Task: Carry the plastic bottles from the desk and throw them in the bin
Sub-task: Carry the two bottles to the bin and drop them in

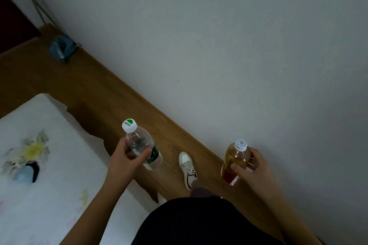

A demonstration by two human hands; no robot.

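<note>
My left hand point(124, 160) grips a clear plastic water bottle point(141, 144) with a green label and a white cap, held upright over the wooden floor. My right hand point(252, 167) grips an amber drink bottle point(237, 158) with a red label and a white cap, close to the wall. Both bottles are carried in front of my body. No bin or desk shows in this view.
A bed with a white flowered cover point(29, 165) lies at the left. A grey wall point(239, 45) runs along the right. Between them a strip of wooden floor point(89, 85) leads to a blue dustpan point(61, 48) at the far end. My white shoe point(187, 167) steps forward.
</note>
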